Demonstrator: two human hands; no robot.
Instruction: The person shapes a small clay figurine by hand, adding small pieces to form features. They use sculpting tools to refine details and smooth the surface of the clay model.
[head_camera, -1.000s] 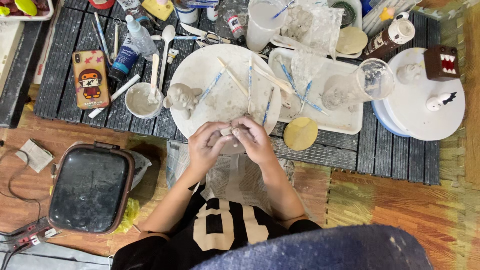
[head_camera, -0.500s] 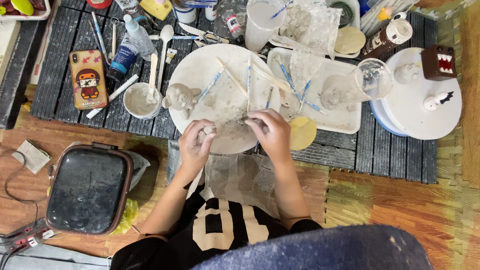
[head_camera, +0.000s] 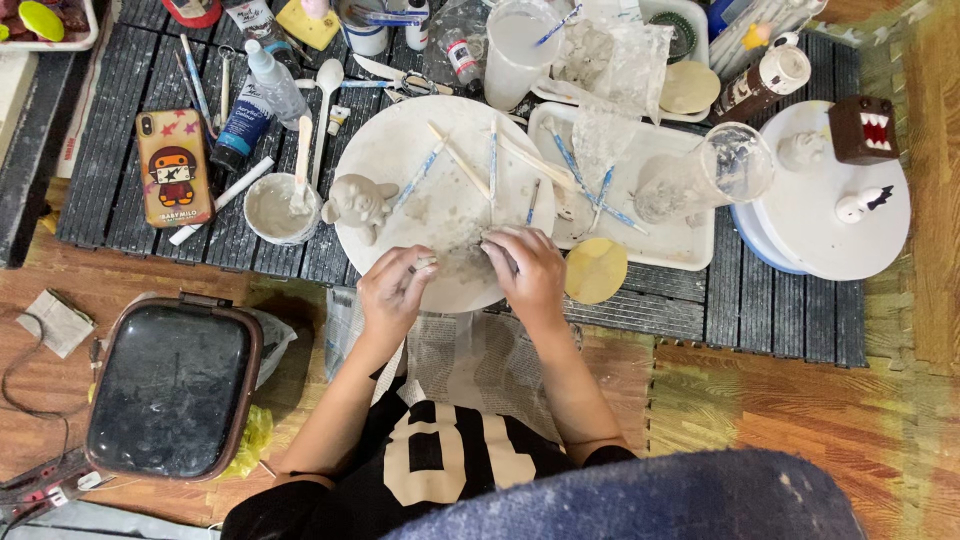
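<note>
1. The left hand (head_camera: 395, 290) sits at the near rim of the round white plate (head_camera: 400, 150), fingers curled narrow round a small pale bit of clay (head_camera: 424, 265); the right hand (head_camera: 525, 268) lies just beside it on the same rim, fingers bent down onto a grey clay smear (head_camera: 465, 258); whether it grips anything I cannot tell.
2. The plate stands mid-way along the near edge of the dark slatted tabletop (head_camera: 120, 150), its rim overhanging that edge above a sheet of newspaper (head_camera: 450, 350); thin sculpting sticks (head_camera: 470, 165) lie fanned across its far half, so the bare room on it is only the near strip where the hands work.
3. A small grey clay figure (head_camera: 358, 203) stands on the plate's left rim; just beside it, a little round bowl (head_camera: 278, 208) of grey slip with a stick in it.
4. Toward the left edge lies a phone (head_camera: 174, 167) in an orange case with a cartoon face; a dark blue tube (head_camera: 243, 125) lies near it.
5. Right of the plate, a white rectangular tray (head_camera: 680, 240) carries a tipped clear cup (head_camera: 705, 178); a yellow round sponge (head_camera: 596, 270) rests at the near edge, close to the right hand.
6. At the right edge, a white turntable (head_camera: 820, 230) bears a brown boxy toy (head_camera: 863, 128).
7. On the floor, left of the person, lies a dark rounded case (head_camera: 170, 385).
</note>
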